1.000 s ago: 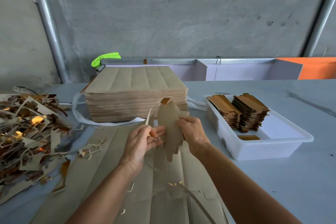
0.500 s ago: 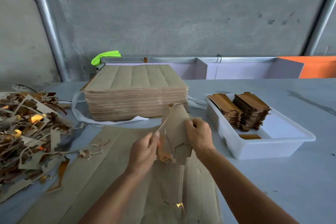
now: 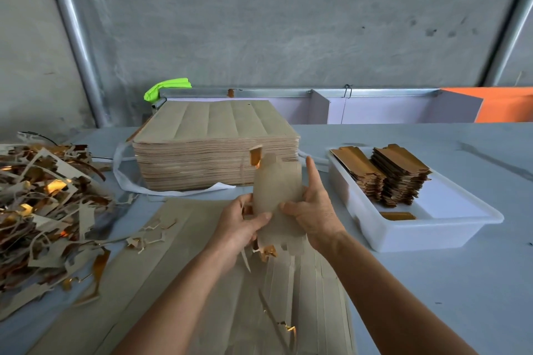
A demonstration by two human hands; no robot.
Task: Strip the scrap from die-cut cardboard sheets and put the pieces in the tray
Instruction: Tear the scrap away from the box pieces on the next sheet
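Note:
I hold a small bundle of die-cut cardboard pieces [image 3: 277, 190] upright above the table, brown side toward me, gold showing at its top and bottom edges. My left hand [image 3: 240, 225] grips its lower left side and my right hand [image 3: 313, 207] clasps its right edge, index finger raised. Under my hands lies a die-cut cardboard sheet [image 3: 184, 282] with slit strips. The white plastic tray [image 3: 432, 233] stands to the right and holds two stacks of finished pieces [image 3: 398, 173] plus one loose gold piece.
A tall stack of uncut brown sheets [image 3: 215, 147] sits behind my hands, with a white strap around its base. A heap of scrap strips [image 3: 43, 210] covers the table's left side. A concrete wall, metal poles and a lilac-and-orange partition stand at the back.
The bundle has turned more upright and risen slightly. My left hand has shifted from pinching scrap at its left edge to gripping its lower part, and my right hand has slid along its right side.

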